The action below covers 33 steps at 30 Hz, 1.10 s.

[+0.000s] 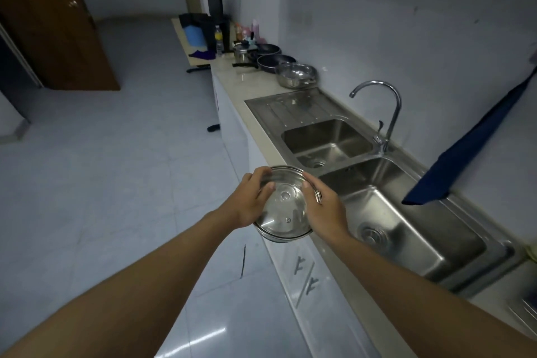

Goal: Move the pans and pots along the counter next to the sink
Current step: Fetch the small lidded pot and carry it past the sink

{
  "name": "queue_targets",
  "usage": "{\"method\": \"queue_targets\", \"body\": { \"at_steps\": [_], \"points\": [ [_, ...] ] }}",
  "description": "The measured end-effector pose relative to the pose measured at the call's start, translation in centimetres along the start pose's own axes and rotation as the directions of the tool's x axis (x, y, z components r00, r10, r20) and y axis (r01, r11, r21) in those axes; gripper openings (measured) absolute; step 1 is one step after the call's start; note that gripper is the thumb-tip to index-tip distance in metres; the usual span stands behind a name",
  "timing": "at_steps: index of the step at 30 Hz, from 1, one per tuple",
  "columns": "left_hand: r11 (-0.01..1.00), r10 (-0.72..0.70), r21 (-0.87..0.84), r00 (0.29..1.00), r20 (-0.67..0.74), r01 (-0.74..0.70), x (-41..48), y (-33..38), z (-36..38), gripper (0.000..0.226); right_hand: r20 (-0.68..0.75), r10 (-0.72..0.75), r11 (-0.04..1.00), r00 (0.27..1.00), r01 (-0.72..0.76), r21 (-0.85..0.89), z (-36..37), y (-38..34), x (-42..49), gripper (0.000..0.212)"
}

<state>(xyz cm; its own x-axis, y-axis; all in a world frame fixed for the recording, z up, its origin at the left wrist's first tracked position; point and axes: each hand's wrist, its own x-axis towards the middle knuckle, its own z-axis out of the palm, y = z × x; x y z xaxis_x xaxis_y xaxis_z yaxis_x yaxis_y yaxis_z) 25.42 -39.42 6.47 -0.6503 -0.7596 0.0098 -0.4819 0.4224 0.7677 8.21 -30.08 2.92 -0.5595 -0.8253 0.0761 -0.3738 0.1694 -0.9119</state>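
Pot (276, 238) and lid (286, 206) are carried as one, gripped at opposite sides of the rim by the left hand (250, 200) and the right hand (325, 206), fingers curled over the edge and thumbs laid on the lid, probably to stop it sliding. It is held in the air over the front edge of the table (232, 75), before the sink (421, 229). Dark pans (276, 62) and a steel bowl (295, 75) are gathered beyond the drainboard (293, 109), where this pot likely belongs.
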Motion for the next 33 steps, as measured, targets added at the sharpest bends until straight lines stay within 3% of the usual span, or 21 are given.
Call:
{"method": "queue_targets", "body": {
  "at_steps": [18, 33],
  "points": [
    [0.995, -0.085, 0.053, 0.996, -0.031, 0.086, 27.9, -10.1, -11.4, 0.046, 0.013, -0.019, 1.0, 1.0, 0.019, 0.025, 12.8, -2.0, 30.2, 0.037],
    [0.997, 0.016, 0.071, 0.997, 0.07, -0.021, 50.5, -20.6, -23.4, 0.046, -0.085, 0.012, 0.999, 0.996, -0.016, -0.04, 25.0, -5.7, 51.8, 0.036]
  ]
}}
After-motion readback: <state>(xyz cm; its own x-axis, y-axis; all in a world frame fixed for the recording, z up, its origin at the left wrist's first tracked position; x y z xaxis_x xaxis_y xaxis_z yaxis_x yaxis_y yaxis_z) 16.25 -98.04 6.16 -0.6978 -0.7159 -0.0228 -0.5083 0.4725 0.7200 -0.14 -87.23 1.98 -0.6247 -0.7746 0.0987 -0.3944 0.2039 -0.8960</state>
